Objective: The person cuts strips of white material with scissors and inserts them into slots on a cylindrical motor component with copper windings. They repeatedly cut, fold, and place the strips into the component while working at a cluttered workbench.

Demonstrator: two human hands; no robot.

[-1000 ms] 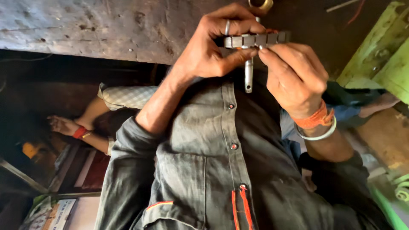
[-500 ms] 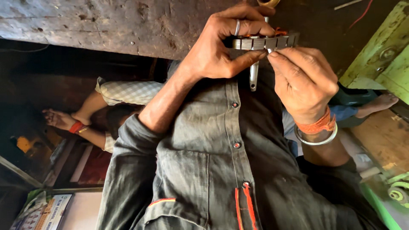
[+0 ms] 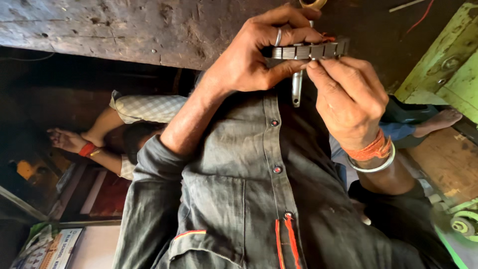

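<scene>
Steel toothed gear (image 3: pixel 308 51) on a thin shaft (image 3: pixel 297 89), held up in front of the grey shirt (image 3: pixel 239 199); left hand (image 3: pixel 249 60) clamps its rim, right hand (image 3: pixel 348 99) pinches the lower edge; looks heavy, stiff, maybe greasy, so the teeth are probably the best hold.

The toothed ring (image 3: pixel 308 51) is grey metal, a bit shiny, with hard little blocks along its edge. The thin rod (image 3: pixel 297 88) below it is smooth, shiny metal. The finger ring (image 3: pixel 278 37) and bangle (image 3: pixel 376 164) are shiny metal too. The shirt (image 3: pixel 234 199) is soft grey cloth, dull and dusty. The worktop (image 3: pixel 124 27) is rough, worn wood. The green frame (image 3: pixel 443 60) is painted metal, chipped and matt.
</scene>
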